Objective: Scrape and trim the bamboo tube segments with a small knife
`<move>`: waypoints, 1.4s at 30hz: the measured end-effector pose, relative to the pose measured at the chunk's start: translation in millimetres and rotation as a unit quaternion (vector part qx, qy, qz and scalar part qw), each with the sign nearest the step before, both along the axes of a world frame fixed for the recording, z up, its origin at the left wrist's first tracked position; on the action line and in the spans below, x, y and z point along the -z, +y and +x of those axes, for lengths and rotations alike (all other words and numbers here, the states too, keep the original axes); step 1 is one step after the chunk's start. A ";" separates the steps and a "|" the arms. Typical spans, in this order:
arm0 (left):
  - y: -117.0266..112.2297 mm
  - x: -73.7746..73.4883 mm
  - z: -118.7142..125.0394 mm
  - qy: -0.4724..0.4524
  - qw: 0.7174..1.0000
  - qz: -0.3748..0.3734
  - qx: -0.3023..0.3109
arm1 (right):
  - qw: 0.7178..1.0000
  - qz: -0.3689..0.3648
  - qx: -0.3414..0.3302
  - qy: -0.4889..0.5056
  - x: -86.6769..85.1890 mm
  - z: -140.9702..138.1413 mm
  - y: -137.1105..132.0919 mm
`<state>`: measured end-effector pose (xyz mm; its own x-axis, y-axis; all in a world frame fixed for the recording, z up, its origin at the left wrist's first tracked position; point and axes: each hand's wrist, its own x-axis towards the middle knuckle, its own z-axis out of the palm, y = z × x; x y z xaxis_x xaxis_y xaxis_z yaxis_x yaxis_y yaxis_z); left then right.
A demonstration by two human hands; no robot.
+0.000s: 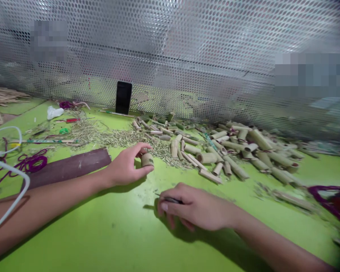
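Short pale bamboo tube (146, 160), dark-patched, nearly upright, near a slim dark tool (172, 200), tip leftward

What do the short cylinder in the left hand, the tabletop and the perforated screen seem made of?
Short cylinder: probably bamboo, matte; its pale tan resembles the hollow tubes nearby. Tabletop: glossy green, catching soft reflections; painted or plastic, unclear. Perforated screen: likely metal, silvery sheen.

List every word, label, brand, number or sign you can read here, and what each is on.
No text can be read.
Green-marked stick: marks too small and blurred to tell whether they are letters.
Bamboo piece in the left hand: a dark patch, no readable text.
Black slab: no visible text.
Mesh wall: two areas pixelated, unreadable.
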<state>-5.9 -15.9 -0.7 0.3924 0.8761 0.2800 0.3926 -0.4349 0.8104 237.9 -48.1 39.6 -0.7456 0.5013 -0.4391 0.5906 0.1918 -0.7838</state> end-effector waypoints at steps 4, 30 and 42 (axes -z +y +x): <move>0.8 -3.0 -0.4 -0.030 0.999 0.000 -0.036 | 0.974 -0.051 0.199 0.096 4.9 2.2 16.3; -4.4 1.2 -1.5 0.108 0.985 0.060 0.118 | 0.859 0.466 0.056 -0.204 12.3 -22.4 -3.4; -2.9 3.8 -1.9 0.117 0.978 0.106 0.137 | 0.893 0.410 0.081 -0.169 4.8 -21.3 -4.4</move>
<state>-7.8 -18.8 -4.5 0.6791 0.6616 0.3178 0.4024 -0.6977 0.5926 216.7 -52.5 34.8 -0.5280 0.8470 -0.0615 0.8390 0.5091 -0.1920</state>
